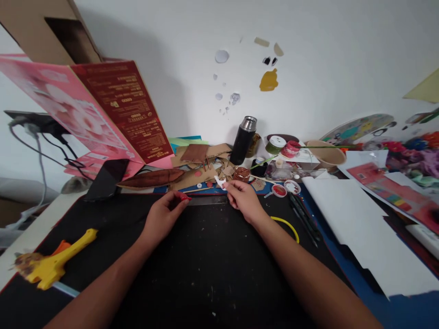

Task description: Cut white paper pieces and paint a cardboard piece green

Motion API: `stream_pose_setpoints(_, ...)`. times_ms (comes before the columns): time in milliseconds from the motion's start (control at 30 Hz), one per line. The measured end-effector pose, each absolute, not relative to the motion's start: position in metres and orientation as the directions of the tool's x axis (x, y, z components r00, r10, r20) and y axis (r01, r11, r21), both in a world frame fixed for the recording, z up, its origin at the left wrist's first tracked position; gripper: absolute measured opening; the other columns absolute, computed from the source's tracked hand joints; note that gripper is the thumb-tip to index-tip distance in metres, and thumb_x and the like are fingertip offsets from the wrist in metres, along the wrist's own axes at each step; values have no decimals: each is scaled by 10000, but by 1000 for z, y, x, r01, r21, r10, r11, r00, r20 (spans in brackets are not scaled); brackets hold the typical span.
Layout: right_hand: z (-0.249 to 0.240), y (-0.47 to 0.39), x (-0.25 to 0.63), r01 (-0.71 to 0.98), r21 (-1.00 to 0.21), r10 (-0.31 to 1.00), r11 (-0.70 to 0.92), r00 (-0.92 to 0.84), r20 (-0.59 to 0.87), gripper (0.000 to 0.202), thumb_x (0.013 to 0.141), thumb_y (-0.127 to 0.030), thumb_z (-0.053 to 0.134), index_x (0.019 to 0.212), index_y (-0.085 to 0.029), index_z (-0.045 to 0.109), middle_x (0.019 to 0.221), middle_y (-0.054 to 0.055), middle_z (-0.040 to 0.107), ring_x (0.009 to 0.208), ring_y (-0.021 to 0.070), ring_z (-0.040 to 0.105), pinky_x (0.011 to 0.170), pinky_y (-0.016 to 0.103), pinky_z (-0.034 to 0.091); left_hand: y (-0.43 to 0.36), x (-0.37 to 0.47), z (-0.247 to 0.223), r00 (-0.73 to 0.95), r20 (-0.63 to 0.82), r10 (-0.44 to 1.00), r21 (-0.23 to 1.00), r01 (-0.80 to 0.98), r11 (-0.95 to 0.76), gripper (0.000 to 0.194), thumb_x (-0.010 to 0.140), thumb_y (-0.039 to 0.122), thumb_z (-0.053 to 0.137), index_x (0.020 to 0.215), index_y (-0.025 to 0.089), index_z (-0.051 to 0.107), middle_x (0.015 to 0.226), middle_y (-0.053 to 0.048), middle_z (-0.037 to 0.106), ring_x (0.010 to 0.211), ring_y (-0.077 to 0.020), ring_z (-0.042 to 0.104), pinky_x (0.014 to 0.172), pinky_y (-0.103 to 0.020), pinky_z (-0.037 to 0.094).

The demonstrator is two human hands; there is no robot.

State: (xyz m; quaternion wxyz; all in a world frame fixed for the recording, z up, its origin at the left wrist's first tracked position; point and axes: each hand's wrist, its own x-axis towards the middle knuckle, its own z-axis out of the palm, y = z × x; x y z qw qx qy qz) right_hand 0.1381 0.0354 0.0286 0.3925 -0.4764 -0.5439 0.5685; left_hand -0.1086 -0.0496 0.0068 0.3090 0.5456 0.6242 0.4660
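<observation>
Fingers of the left hand pinch a small red piece right at their tips; across from it, the right hand grips a little white piece poking out leftward, both towards the far edge of the worktop, near cardboard scraps.

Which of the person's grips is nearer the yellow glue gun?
Left. The left grip is beyond the yellow glue gun, to its right; the right grip is farther right.
</observation>
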Motion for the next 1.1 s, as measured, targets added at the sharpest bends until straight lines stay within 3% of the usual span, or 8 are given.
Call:
stream_pose_setpoints(200, 35, 34, 126, 3, -999, 992, -50, -116, -50, 542, 866, -661, 690, 1120, -183, 700, 578, -75, 519, 426, 104, 399, 406, 234, 249, -50, -107, 5, -186, 136, 973, 911, 410, -49, 229, 885, 466, 707, 900, 238, 716, 883, -22, 781, 834, -225, 712, 784, -339, 538)
stream_pose_setpoints(367, 31, 12, 121, 148, -987, 968, 68, -250, 30, 441, 956, -593, 658, 1061, -175, 752, 564, -53, 542, 446, 123, 450, 442, 252, 324, -53, -103, 7, -62, 147, 987, 851, 516, -95, 189, 935, 416, 684, 921, 233, 731, 862, -18, 758, 792, -209, 691, 739, -327, 515)
stream_pose_setpoints(600, 12, 4, 126, 276, -943, 958, 186, -263, 112, 393, 1006, -552, 613, 1008, -194, 775, 605, -20, 604, 523, 161, 531, 532, 278, 405, -63, -90, 11, 307, 273, 912, 709, 576, -406, 107, 1019, 267, 634, 957, 243, 717, 978, -31, 732, 951, -203, 679, 860, -337, 508)
stream_pose_setpoints(733, 7, -2, 132, 376, -853, 905, 362, -361, 225, 287, 1040, -436, 605, 1022, -228, 801, 798, 34, 761, 673, 187, 652, 671, 296, 478, -61, -89, 10, 274, 239, 931, 704, 611, -361, 87, 1010, 285, 664, 955, 250, 722, 980, -33, 730, 956, -219, 678, 863, -353, 514)
stream_pose_setpoints(1100, 9, -2, 132, 489, -757, 858, 433, -482, 179, 197, 1062, -334, 640, 1015, -233, 802, 768, 4, 757, 651, 166, 631, 648, 284, 402, -54, -86, 3, 213, 208, 955, 655, 695, -298, 87, 982, 289, 670, 940, 257, 739, 952, -32, 740, 930, -238, 687, 839, -370, 515)
